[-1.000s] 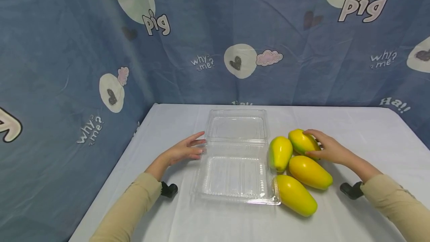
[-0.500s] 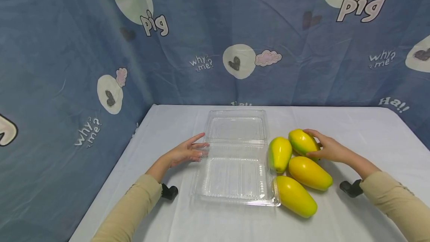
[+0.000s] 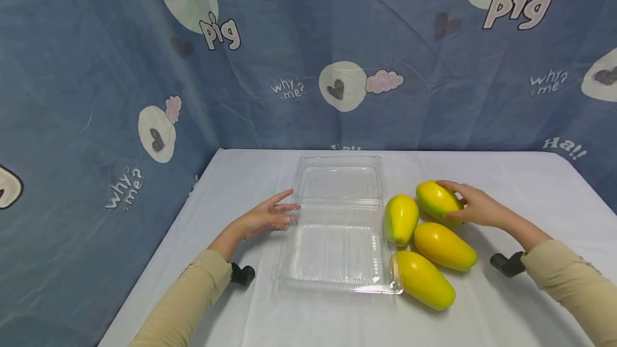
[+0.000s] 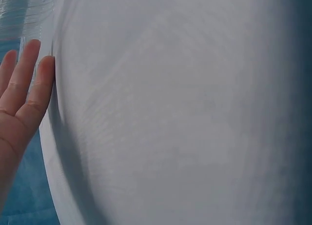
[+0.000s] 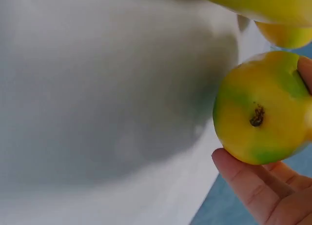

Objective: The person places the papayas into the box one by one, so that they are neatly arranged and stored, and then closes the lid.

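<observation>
My right hand grips the farthest yellow-green mango, thumb on one side and fingers on the other. The right wrist view shows this mango's dark stem end, with fingers curved along its side. Three more mangoes lie close by: one upright-lying mango beside the box, a middle mango, and a near mango. A clear plastic clamshell box lies unfolded, its lid toward the back. At its left edge is my left hand, fingers spread and holding nothing.
A white cloth-covered table bears everything. Behind and to the left hangs a blue printed curtain. The near mango sits right at the box's front right corner. Dark camera mounts show under both wrists.
My right hand has shifted the farthest mango slightly back and to the right, opening a small gap from the mango beside the box. The left hand's fingers have edged slightly over the box's rim.
</observation>
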`<state>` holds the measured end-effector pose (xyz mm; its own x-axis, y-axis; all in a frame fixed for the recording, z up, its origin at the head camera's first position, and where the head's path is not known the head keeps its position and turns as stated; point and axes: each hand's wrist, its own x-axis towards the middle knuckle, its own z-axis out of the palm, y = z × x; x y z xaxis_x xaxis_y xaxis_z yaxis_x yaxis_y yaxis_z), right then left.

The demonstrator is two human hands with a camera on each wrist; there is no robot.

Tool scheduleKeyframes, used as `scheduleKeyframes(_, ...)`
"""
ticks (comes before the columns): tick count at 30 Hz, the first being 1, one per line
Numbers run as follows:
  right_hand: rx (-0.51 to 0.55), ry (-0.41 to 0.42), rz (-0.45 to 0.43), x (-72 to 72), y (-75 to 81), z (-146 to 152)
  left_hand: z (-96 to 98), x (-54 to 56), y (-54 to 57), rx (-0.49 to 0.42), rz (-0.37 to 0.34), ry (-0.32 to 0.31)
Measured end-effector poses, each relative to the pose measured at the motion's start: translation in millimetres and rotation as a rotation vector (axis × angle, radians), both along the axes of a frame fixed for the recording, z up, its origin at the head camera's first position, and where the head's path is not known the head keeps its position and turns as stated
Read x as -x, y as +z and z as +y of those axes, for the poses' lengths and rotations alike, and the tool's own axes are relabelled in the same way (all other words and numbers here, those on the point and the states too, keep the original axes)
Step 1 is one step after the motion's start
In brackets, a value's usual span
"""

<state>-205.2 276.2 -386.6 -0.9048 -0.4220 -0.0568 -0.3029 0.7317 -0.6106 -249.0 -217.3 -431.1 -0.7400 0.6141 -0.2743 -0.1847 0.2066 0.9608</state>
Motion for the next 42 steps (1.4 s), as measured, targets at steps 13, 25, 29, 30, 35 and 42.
scheduleKeyframes(13,0.038,0.012,0.034,-5.8,32.1,-6.0,0.6,-1.3,-0.4,0.008,-0.004,0.009)
scheduleKeyframes(25,0.104,0.084,0.023,-9.8,47.6,-36.5,0.9,-1.4,0.2,-0.004,-0.006,0.021)
scheduleKeyframes(29,0.089,0.112,0.032,-11.4,49.6,-48.2,1.0,-0.9,1.0,-0.004,-0.008,0.022)
scheduleKeyframes(30,0.088,0.123,0.041,-12.2,50.5,-51.0,0.8,-0.8,1.2,-0.005,-0.011,0.022)
scheduleKeyframes(35,0.068,0.165,0.079,-15.0,52.1,-61.7,0.2,0.2,0.9,-0.005,-0.017,0.015)
scheduleKeyframes(42,-0.015,0.233,0.088,-11.9,47.4,-77.7,0.9,-0.6,2.5,0.005,-0.017,0.013)
